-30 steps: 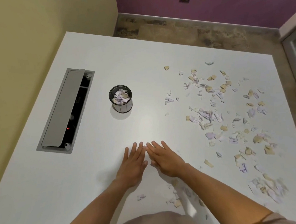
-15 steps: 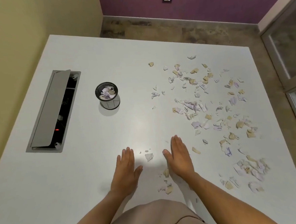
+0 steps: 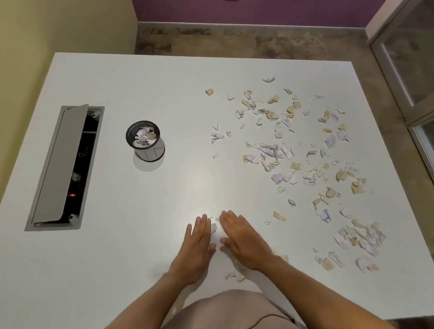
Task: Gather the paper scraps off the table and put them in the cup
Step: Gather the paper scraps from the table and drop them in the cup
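A black mesh cup [image 3: 145, 141] stands on the white table [image 3: 128, 80], left of centre, holding white and tan scraps. Several loose paper scraps [image 3: 281, 149] lie scattered over the right half of the table. My left hand [image 3: 194, 248] and my right hand [image 3: 244, 239] lie flat on the tabletop near the front edge, fingers straight, almost side by side. A small white scrap [image 3: 213, 227] sits in the narrow gap between them. A couple of scraps [image 3: 235, 277] lie just behind my hands.
A grey cable hatch [image 3: 59, 167] with its lid ajar is sunk into the table at the left. A yellow wall runs along the left side. A glass door [image 3: 425, 72] stands at the right, past the table's edge.
My hands had spread apart half a second ago; now they have slid back together around a small scrap. The camera has shifted slightly.
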Demonstrator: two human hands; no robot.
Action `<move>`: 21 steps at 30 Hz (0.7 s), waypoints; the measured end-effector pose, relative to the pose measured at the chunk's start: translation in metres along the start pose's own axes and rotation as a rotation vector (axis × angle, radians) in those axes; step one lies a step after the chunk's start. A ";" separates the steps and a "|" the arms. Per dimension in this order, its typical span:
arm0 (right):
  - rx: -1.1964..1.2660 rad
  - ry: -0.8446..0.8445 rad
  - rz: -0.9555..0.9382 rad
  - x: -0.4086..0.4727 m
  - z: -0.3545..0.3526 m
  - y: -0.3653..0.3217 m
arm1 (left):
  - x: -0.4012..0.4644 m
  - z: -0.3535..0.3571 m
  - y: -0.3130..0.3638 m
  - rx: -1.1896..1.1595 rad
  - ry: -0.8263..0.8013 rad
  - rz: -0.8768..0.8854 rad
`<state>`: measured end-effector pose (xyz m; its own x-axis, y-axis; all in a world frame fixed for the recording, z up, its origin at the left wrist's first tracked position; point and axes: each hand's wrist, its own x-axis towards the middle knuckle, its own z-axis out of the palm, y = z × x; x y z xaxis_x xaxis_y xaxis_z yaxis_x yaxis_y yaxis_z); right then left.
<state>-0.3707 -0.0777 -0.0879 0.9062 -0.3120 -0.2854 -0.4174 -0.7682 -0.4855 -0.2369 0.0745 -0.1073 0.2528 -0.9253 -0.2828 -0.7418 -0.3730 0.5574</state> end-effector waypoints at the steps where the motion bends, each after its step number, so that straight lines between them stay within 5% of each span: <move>1: 0.021 0.065 0.074 -0.005 -0.002 0.006 | 0.005 -0.004 0.000 -0.032 0.006 -0.009; 5: 0.089 0.221 0.481 -0.030 -0.007 0.037 | 0.036 -0.024 0.001 0.036 0.036 -0.120; 8: 0.075 0.175 0.619 -0.040 -0.010 0.057 | 0.057 -0.035 0.001 0.065 0.023 -0.120; 21: -0.171 -0.019 0.234 -0.049 0.005 0.032 | 0.040 -0.013 0.012 0.273 -0.143 0.176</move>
<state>-0.4285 -0.0845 -0.0938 0.7843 -0.4824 -0.3900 -0.5962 -0.7600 -0.2588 -0.2277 0.0319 -0.1014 0.0309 -0.9476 -0.3180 -0.9098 -0.1584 0.3835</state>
